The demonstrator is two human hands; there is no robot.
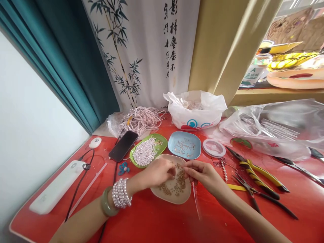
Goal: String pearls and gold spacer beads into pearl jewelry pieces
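Over a cream plate (pixel 158 193) of small gold beads (pixel 180 180), my left hand (pixel 162 172) has its fingers curled down and pressed together. What it pinches, if anything, is hidden. A pearl-bead bracelet (pixel 122 193) in several rows and a jade-coloured bangle (pixel 108 202) circle that wrist. At the plate's right rim, my right hand (pixel 201 172) is closed in a pinch, its fingertips close to the left ones. A thin clear strand (pixel 196 204) trails below the right fingers; whether they grip it is unclear.
Behind the plate are a green tray (pixel 164 141) of pearl beads, a blue tray (pixel 196 140) of small metal pieces, a phone (pixel 124 146) and bead strands (pixel 141 119). Pliers (pixel 259 175), smaller pliers (pixel 249 190), a spool (pixel 214 148) and plastic bags (pixel 197 113) lie rightward and behind.
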